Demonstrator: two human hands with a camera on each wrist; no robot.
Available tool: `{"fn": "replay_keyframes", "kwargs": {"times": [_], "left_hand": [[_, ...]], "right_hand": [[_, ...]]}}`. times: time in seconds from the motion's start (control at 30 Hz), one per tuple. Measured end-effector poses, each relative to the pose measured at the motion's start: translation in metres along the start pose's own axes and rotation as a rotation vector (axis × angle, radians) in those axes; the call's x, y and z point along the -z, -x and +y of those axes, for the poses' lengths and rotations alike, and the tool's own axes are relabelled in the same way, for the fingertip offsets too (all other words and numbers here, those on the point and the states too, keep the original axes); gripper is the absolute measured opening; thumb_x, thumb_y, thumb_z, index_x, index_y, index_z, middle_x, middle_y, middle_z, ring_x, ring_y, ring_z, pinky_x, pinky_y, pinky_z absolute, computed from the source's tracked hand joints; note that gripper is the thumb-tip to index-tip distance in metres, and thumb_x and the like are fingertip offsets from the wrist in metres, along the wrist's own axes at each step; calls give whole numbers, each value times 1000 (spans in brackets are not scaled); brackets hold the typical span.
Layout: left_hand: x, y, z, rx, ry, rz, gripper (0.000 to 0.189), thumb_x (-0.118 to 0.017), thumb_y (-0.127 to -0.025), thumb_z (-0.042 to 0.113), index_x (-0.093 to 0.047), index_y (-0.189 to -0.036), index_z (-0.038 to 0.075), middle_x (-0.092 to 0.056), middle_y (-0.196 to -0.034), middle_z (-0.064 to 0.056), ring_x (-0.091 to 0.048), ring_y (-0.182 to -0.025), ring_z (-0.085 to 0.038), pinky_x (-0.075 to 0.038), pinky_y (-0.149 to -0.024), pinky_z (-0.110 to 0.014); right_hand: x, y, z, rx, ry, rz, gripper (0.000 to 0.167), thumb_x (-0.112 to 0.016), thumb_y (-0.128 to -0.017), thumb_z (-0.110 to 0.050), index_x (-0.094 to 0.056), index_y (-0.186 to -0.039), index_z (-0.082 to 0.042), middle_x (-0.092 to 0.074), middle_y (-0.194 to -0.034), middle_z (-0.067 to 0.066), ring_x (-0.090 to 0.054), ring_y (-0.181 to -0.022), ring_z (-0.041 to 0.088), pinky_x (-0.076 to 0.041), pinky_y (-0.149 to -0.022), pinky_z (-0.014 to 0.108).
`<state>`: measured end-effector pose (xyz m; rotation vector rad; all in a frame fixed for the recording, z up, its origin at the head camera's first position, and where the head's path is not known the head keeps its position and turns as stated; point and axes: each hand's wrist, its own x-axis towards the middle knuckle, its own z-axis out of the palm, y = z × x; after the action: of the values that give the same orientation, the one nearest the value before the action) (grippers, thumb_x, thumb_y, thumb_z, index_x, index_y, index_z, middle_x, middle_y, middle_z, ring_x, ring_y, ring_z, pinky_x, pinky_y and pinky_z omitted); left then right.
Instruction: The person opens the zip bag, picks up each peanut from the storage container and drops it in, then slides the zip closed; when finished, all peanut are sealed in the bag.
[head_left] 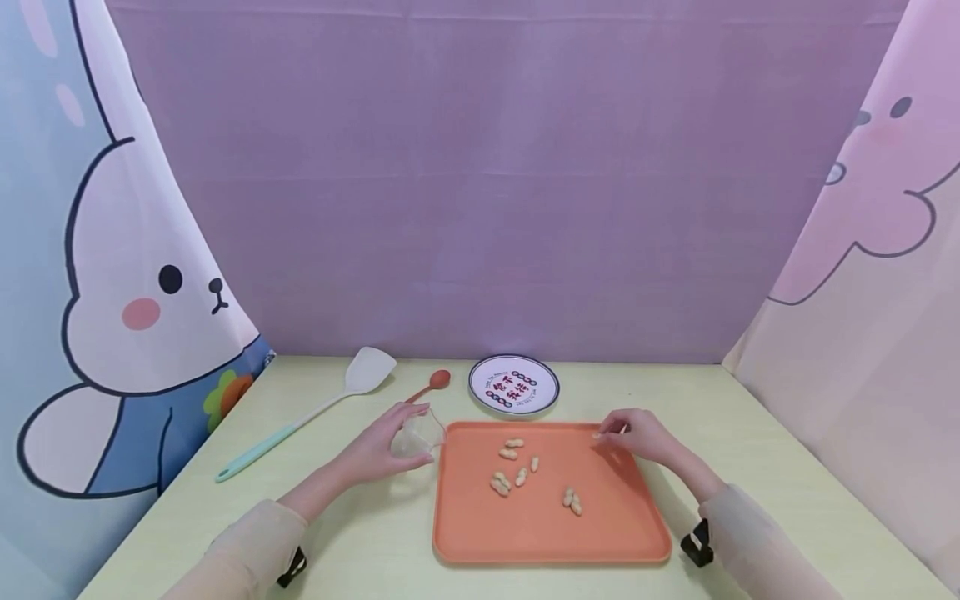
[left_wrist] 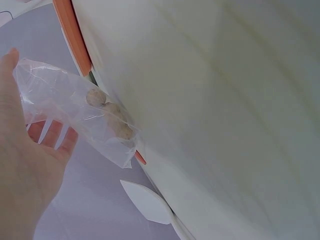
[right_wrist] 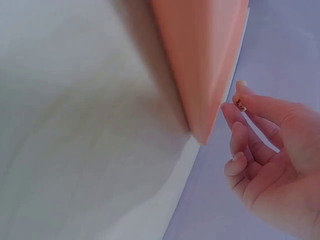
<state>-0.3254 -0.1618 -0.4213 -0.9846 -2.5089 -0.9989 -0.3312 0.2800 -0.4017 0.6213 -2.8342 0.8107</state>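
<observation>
My left hand (head_left: 377, 448) grips a clear plastic bag (head_left: 417, 435) by its mouth, just left of the orange tray (head_left: 615, 525). In the left wrist view, several peanuts (left_wrist: 118, 121) lie low in the bag, partly blurred by the film. Over the tray's far right part, my right hand (head_left: 643, 435) pinches a single peanut (right_wrist: 240, 104) between thumb and index finger; the right wrist view shows its end. Several more peanuts (head_left: 500, 483) are scattered on the tray, mostly toward its left half, with a small cluster (head_left: 572, 500) nearer the middle.
Behind the tray is a round white plate (head_left: 514, 385) with red lettering and a dark rim. A red spoon (head_left: 439, 380) and a white spatula (head_left: 371, 371) with a mint handle lie to the left. A purple cloth (head_left: 480, 183) hangs behind the table.
</observation>
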Motion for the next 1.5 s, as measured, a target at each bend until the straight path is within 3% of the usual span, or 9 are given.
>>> {"fn": "replay_keyframes", "kwargs": {"times": [0.43, 0.87, 1.13, 1.5], "left_hand": [[0, 2, 0, 4, -11, -3, 73, -80, -73, 33, -49, -134, 6, -56, -125, -6, -54, -113, -28, -44, -98, -46], [0, 1, -1, 5, -23, -1, 74, -79, -74, 38, -48, -134, 8, -55, -129, -5, -52, -117, -23, -43, -100, -46], [0, 2, -2, 2, -19, -1, 75, -79, -74, 38, -48, -135, 7, -54, -128, -4, -53, -117, -24, -43, -100, -46], [-1, 1, -3, 4, -3, 1, 77, -78, -74, 38, -46, -136, 6, -54, -129, -6, -54, -114, -28, -45, -97, -46]], "right_hand": [[-9, -13, -26, 1, -40, 4, 10, -69, -84, -19, -71, -87, -10, -64, -74, -2, -50, -63, 8, -44, -56, 21], [-23, -32, -73, -1, -97, -23, 8, -68, -85, -23, -72, -89, -17, -65, -81, -5, -53, -70, 13, -44, -59, 22], [-37, -50, -102, 85, -159, -28, 8, -68, -86, -21, -71, -89, -15, -66, -82, -3, -54, -70, 11, -44, -58, 21], [-57, -69, -144, 227, -179, 31, 7, -70, -84, -20, -71, -87, -14, -66, -78, -3, -54, -66, 8, -45, -55, 19]]}}
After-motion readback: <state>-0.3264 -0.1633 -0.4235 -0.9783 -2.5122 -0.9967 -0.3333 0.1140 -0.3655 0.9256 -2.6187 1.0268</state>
